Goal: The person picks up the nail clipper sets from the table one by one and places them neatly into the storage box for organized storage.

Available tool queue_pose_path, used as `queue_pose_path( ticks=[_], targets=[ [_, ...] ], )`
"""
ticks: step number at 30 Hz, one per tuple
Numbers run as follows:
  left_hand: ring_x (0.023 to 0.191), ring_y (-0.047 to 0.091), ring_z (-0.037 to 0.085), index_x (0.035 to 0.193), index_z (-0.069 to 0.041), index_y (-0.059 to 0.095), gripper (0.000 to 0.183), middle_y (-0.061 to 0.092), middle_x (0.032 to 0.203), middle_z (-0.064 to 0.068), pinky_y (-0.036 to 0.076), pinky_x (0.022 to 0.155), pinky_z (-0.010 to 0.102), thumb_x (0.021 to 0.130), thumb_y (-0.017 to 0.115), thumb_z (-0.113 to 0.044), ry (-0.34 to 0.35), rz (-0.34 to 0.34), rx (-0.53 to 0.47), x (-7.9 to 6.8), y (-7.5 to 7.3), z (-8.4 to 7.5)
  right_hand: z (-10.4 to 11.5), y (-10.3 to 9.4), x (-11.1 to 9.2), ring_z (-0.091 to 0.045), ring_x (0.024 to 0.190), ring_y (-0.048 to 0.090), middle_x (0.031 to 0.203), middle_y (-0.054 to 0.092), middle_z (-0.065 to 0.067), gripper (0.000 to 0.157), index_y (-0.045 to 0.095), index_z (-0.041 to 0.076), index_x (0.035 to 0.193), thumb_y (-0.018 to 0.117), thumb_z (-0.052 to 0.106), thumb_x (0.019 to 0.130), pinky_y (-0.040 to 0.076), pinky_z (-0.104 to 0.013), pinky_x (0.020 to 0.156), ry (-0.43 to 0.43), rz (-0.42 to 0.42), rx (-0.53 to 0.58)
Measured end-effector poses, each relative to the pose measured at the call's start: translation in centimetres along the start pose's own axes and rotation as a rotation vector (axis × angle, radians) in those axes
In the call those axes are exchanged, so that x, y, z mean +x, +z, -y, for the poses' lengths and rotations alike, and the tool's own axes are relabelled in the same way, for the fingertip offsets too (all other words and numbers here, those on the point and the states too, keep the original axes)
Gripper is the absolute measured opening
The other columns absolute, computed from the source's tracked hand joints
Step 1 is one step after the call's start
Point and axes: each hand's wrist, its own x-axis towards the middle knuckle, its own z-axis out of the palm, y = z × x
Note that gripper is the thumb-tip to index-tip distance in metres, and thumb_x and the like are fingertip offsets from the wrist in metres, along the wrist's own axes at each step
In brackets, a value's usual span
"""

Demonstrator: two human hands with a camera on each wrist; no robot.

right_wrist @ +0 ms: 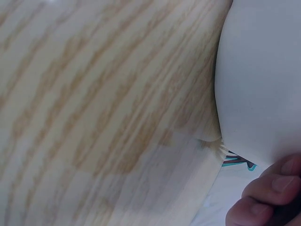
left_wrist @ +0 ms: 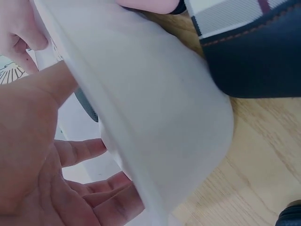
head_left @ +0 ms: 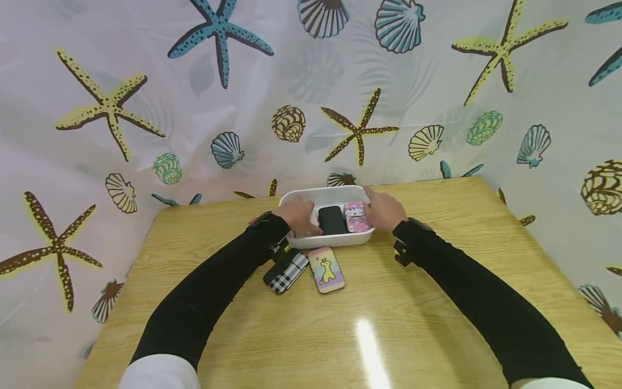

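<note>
A white oval-cornered plastic tub point(head_left: 335, 240) sits on the wooden table with a black case point(head_left: 332, 220) and a pink case with a cartoon animal point(head_left: 355, 217) inside. My left hand point(head_left: 298, 215) reaches over its left end; in the left wrist view the thumb crosses the rim and the relaxed fingers point(left_wrist: 113, 200) dip behind the near wall, fingertips hidden. At the right end my right hand point(head_left: 384, 209) grips the rim beside the pink case. Its curled fingers point(right_wrist: 282, 183) show against the outer wall in the right wrist view.
In front of the tub lie a black-and-plaid case point(head_left: 288, 270) and a pastel case with a giraffe point(head_left: 327, 270). Behind the table point(head_left: 437, 324) hangs a white curtain point(head_left: 272, 81) printed with shells and starfish. A light reflection crosses the near tabletop.
</note>
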Motion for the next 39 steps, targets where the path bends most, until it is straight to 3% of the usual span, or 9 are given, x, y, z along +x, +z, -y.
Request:
queue_pose_path(
  ticks=[8, 15, 21, 26, 33, 39],
  targets=[
    [0.103, 0.056, 0.023, 0.144, -0.009, 0.050, 0.078, 0.055, 0.131, 0.014, 0.049, 0.091, 0.039, 0.088, 0.069, -0.060, 0.001, -0.005, -0.014, 0.1, 0.3, 0.3, -0.2, 0.0, 0.1, -0.032, 0.096, 0.058, 0.128, 0.064, -0.022, 0.061, 0.028, 0.004, 0.158, 0.048, 0.024, 0.103, 0.048, -0.050, 0.089, 0.004, 0.012, 0.013],
    [0.117, 0.056, 0.024, 0.150, -0.009, 0.045, 0.076, 0.057, 0.138, 0.014, 0.047, 0.101, 0.040, 0.092, 0.068, -0.050, 0.050, -0.036, -0.021, -1.1, 0.2, 0.3, -0.1, -0.1, 0.1, -0.032, 0.095, 0.059, 0.127, 0.064, -0.023, 0.061, 0.029, 0.005, 0.158, 0.048, 0.025, 0.103, 0.048, -0.049, 0.087, -0.001, 0.009, 0.017],
    [0.114, 0.060, 0.026, 0.140, -0.005, 0.055, 0.059, 0.061, 0.130, 0.014, 0.050, 0.097, 0.039, 0.095, 0.066, -0.042, 0.131, -0.211, 0.013, -3.4, -0.2, -0.3, -0.1, -0.2, 0.1, -0.033, 0.097, 0.058, 0.131, 0.062, -0.024, 0.061, 0.028, 0.004, 0.158, 0.047, 0.025, 0.104, 0.047, -0.050, 0.088, 0.000, 0.017, 0.020],
    [0.102, 0.062, 0.021, 0.132, -0.008, 0.062, 0.048, 0.064, 0.121, 0.010, 0.054, 0.089, 0.036, 0.095, 0.065, -0.039, 0.164, -0.328, -0.035, -6.0, 0.1, -1.7, -0.2, -0.1, 0.1, -0.033, 0.097, 0.058, 0.132, 0.062, -0.024, 0.061, 0.028, 0.004, 0.158, 0.047, 0.025, 0.104, 0.047, -0.049, 0.086, -0.002, 0.015, 0.019],
    [0.093, 0.062, 0.019, 0.128, -0.006, 0.064, 0.046, 0.068, 0.112, 0.008, 0.054, 0.081, 0.034, 0.096, 0.064, -0.039, 0.217, -0.361, -0.077, -9.3, 1.8, -3.7, -0.3, -0.2, 0.1, -0.032, 0.092, 0.059, 0.124, 0.065, -0.022, 0.061, 0.029, 0.005, 0.158, 0.049, 0.024, 0.103, 0.046, -0.046, 0.080, -0.002, 0.008, 0.028],
    [0.093, 0.065, 0.019, 0.125, -0.007, 0.063, 0.062, 0.068, 0.108, 0.007, 0.055, 0.080, 0.033, 0.091, 0.066, -0.059, 0.219, -0.360, 0.010, -10.4, 4.5, -4.9, -0.3, -0.1, 0.3, -0.032, 0.096, 0.058, 0.129, 0.063, -0.022, 0.062, 0.028, 0.005, 0.158, 0.048, 0.024, 0.103, 0.048, -0.049, 0.087, 0.009, 0.014, 0.034]
  ],
)
